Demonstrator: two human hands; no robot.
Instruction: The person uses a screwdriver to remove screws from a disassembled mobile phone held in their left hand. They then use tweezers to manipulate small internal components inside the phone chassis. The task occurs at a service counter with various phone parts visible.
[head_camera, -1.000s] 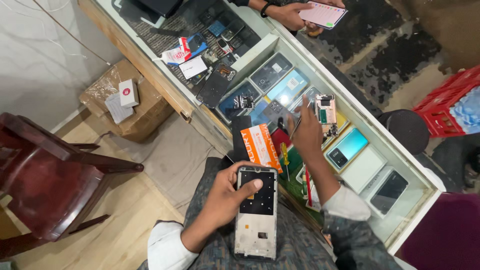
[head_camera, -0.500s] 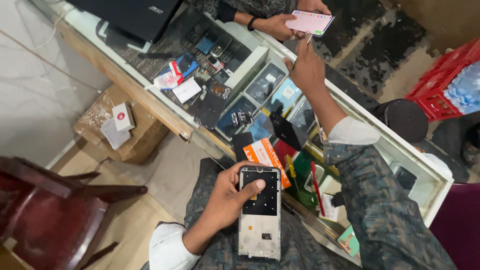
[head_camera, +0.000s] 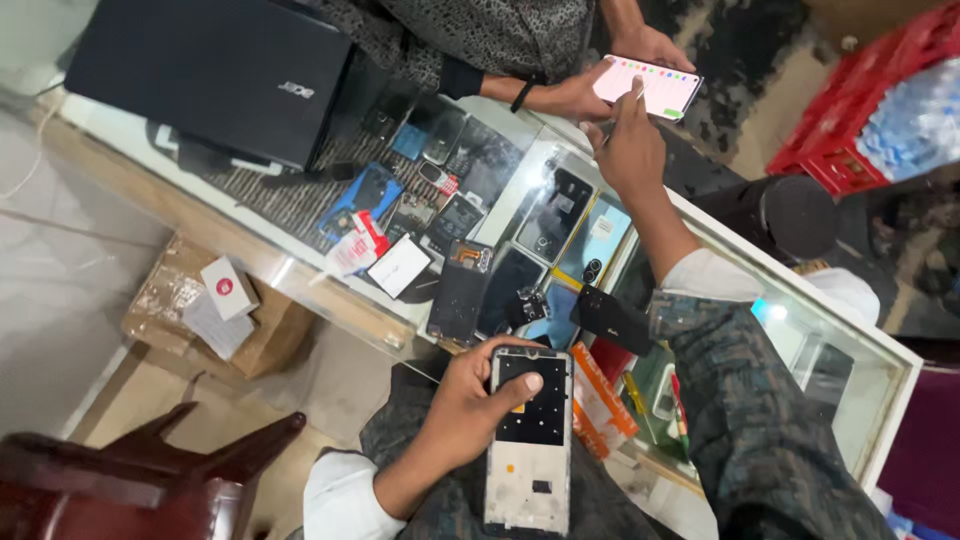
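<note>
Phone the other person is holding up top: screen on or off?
On. The phone in the other person's hand shows a lit pale screen with small coloured dots; the wearer's right hand points a finger at it.

A phone repair shop: a long glass-topped display counter (head_camera: 800, 300) holds rows of handsets and boxed phones, loose phone parts (head_camera: 470, 290) lie on its near edge, and a closed black laptop (head_camera: 210, 75) sits far left.

Our left hand (head_camera: 465, 415) around the opened phone (head_camera: 530, 440) before the glass counter (head_camera: 740, 260), laptop (head_camera: 210, 75) behind-left on it, our right hand (head_camera: 630, 150) extended across to the lit phone (head_camera: 648, 87) behind.
</note>
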